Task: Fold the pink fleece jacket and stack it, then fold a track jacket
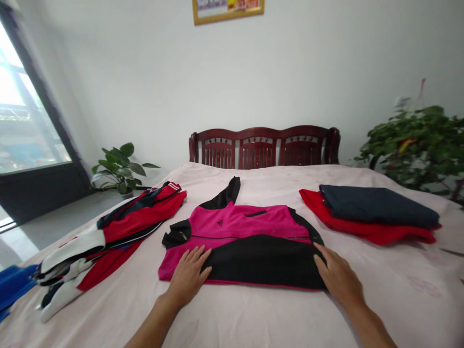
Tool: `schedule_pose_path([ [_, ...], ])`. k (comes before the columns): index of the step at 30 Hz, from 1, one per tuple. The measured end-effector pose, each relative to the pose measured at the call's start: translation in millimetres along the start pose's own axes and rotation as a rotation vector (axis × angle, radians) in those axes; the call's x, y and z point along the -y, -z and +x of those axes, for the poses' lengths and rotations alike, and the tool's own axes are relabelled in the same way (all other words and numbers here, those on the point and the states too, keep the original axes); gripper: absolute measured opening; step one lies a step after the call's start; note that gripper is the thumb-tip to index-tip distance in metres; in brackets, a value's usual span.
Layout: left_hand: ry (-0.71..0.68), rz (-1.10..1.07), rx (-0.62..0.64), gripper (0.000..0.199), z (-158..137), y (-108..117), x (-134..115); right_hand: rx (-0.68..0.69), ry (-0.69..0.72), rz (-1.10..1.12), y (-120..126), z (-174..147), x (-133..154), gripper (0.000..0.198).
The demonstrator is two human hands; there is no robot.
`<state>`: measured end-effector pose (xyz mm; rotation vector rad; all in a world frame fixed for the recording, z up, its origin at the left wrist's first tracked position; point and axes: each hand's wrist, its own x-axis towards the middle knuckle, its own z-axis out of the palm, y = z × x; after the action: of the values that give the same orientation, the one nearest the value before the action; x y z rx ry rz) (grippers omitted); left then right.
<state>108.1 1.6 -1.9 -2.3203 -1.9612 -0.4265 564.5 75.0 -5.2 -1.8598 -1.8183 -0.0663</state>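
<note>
Red-white garment pile left; folded navy on red right; wooden headboard; potted plants; framed picture.

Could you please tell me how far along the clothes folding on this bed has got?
Done: a dark navy garment lies folded on a folded red garment at the right. In hand: the left hand and right hand press flat on the pink and black jacket, partly folded. Left: a loose pile of red and white clothes and a blue garment.

bright daylight | source: window at 9 o'clock, blown out | soft shadows | wide-angle bending at edges | centre sharp
</note>
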Motion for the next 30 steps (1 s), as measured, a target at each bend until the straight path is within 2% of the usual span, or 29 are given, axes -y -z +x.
schedule_pose_path([
  [8,0.014,-0.069,0.007,0.051,1,-3,6,0.014,-0.029,0.047,-2,2,-3,0.058],
  [20,0.018,-0.144,-0.050,0.044,1,-3,14,-0.049,-0.002,0.106,-6,3,-9,0.053],
  [30,0.020,-0.160,-0.041,0.044,1,-2,14,-0.016,-0.007,0.101,-6,3,-9,0.056],
])
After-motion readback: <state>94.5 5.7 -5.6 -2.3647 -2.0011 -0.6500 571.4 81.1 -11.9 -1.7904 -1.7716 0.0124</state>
